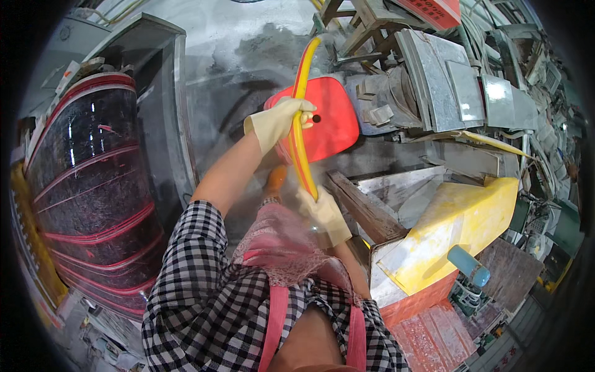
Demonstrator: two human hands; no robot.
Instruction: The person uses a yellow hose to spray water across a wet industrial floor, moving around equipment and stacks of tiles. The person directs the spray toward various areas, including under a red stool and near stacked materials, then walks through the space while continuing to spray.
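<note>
Your left hand [282, 121], in a pale rubber glove, has its fingers [302, 106] curled tight around a yellow hose with a red stripe [298, 133], gripping it where it passes in front of a red plastic stool [331, 127]. Your right hand [323, 214], gloved the same way, has its fingers closed around the lower end of that same hose, just below and to the right of the left hand. Between the two grips the hose runs in a gentle curve; above your left hand it arcs up and away over the wet grey concrete floor [235, 56]. Something orange shows just left of your right hand, too hidden to tell what it is.

The stool sits behind the hose with a small round hole in its seat, touching or nearly touching your left glove. To its right lies a heap of grey stone slabs and offcuts [434, 80]. Lower right, close to your right hand, stands a yellow-stained slab [452, 223] resting on a red block, with a blue-grey cylinder [468, 265] lying against it. On your left stands a big curved piece of dark polished stone with red lines [93, 180]. Your checked sleeves and pink apron straps fill the lower edge.
</note>
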